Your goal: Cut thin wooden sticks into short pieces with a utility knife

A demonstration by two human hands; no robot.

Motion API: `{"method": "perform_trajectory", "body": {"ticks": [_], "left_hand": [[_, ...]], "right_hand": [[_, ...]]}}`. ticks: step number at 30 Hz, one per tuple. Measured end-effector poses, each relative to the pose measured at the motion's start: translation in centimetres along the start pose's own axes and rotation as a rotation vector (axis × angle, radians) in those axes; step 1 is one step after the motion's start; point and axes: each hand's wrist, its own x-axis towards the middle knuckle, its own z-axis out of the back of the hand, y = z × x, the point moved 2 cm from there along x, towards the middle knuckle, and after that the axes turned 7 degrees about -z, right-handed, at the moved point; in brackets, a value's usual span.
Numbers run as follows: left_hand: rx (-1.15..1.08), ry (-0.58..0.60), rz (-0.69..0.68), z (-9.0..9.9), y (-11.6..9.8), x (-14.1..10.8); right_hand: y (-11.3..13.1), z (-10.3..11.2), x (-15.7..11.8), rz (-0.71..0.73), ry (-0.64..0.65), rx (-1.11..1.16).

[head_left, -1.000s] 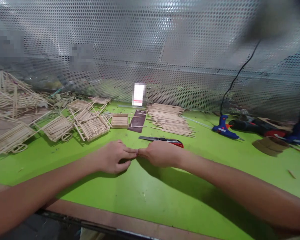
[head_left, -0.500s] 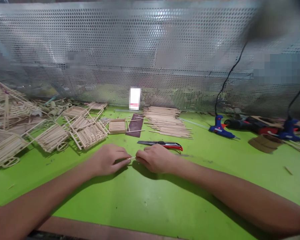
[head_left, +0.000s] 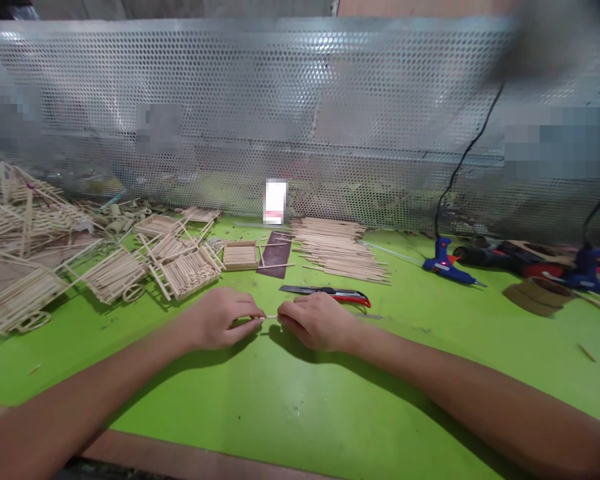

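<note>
Between my two hands, just above the green table [head_left: 260,400], runs a thin pale wooden stick [head_left: 271,317]. My left hand [head_left: 225,319] pinches its left end between thumb and fingers. On the other end, the fingers of my right hand [head_left: 315,321] are closed, and they hide most of that part. A box cutter [head_left: 330,294] with a red and black handle lies right behind my right hand, its blade pointing left. Farther back is a pile of thin wooden sticks [head_left: 340,250].
Small stick-built carts [head_left: 187,272] crowd the left side. A dark rectangular sheet [head_left: 275,257] lies at centre back. At right are a blue glue gun [head_left: 447,263] with a cord, a second glue gun [head_left: 587,270] and a brown tape roll [head_left: 537,295]. Perforated metal panel [head_left: 230,100] stands behind.
The gap between my hands has widened slightly, showing a little more of the stick. The whole view has shifted a little; the things on the table lie as before.
</note>
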Motion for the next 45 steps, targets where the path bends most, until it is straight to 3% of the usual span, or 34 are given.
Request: {"method": "perform_trajectory", "body": {"ticks": [19,35,45], "left_hand": [[0.049,0.020,-0.033,0.2,-0.1,0.2],[0.057,0.029,-0.066,0.2,-0.5,0.3],[0.053,0.046,-0.032,-0.8,-0.3,-0.2]], "right_hand": [[0.5,0.3,0.1,0.003,0.053,-0.010],[0.5,-0.2,0.0,0.020,0.008,-0.004],[1.2,0.2,0.1,-0.020,0.083,-0.029]]}}
